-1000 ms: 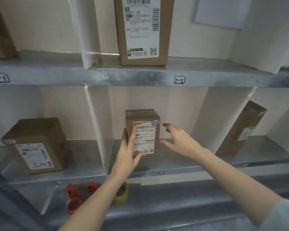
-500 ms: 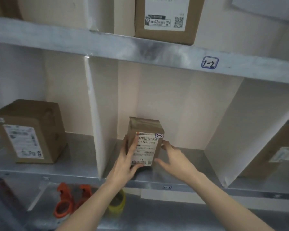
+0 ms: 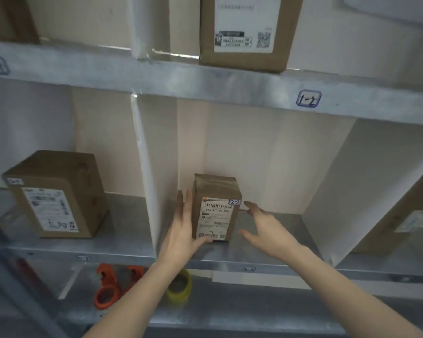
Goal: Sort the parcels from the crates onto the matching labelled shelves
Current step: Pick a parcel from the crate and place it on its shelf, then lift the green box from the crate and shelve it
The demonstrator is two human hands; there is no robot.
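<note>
A small brown parcel (image 3: pixel 215 191) marked "2-2" stands upright on the middle metal shelf (image 3: pixel 266 258), in the compartment between two white dividers. My left hand (image 3: pixel 182 230) lies against its left side, fingers straight up and thumb on the lower front corner. My right hand (image 3: pixel 266 228) hovers just right of the parcel with fingers spread, a small gap between them. The small tag (image 3: pixel 249 268) on the shelf edge below is too blurred to read.
A bigger parcel (image 3: pixel 56 193) stands in the left compartment and another (image 3: pixel 413 215) leans in the right one. Above, a parcel (image 3: pixel 249 32) stands on the shelf labelled "1-2" (image 3: pixel 308 98). Orange tape dispensers (image 3: pixel 106 286) and a yellow tape roll (image 3: pixel 178 287) lie on the shelf below.
The parcel now stands on the shelf. My right hand has come off its right side and opened. My left hand has slid lower along its left side.
</note>
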